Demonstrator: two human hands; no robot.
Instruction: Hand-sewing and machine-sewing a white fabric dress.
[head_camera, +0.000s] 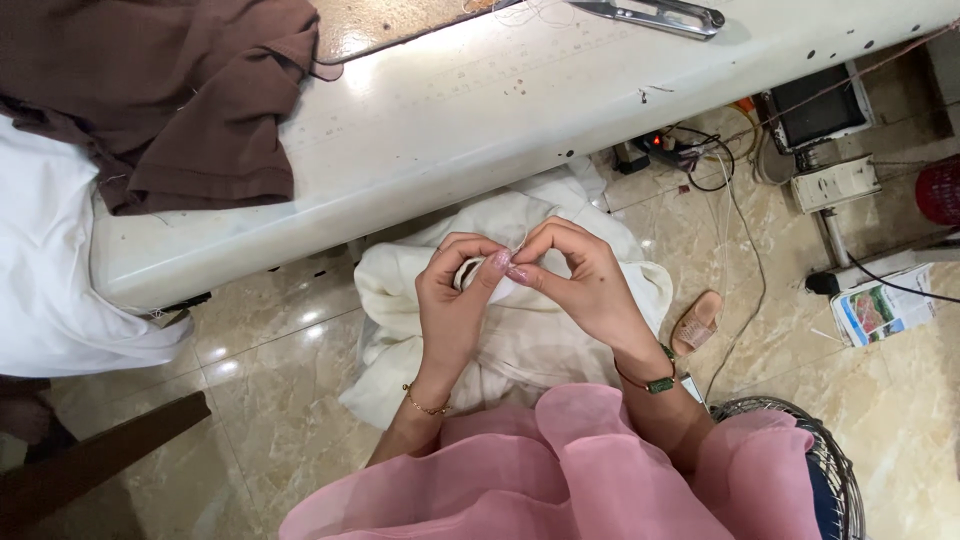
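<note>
Cream fabric (520, 340) lies bunched on the person's lap, just below the near edge of the white sewing table (480, 120). Both the left hand (455, 300) and the right hand (585, 280) pinch a small fold of it, thumbs and forefingers pressed together, fingertips touching. Brown cloth (190, 90) drapes over the table's far left corner, and thread snips (660, 15) rest at its far edge.
</note>
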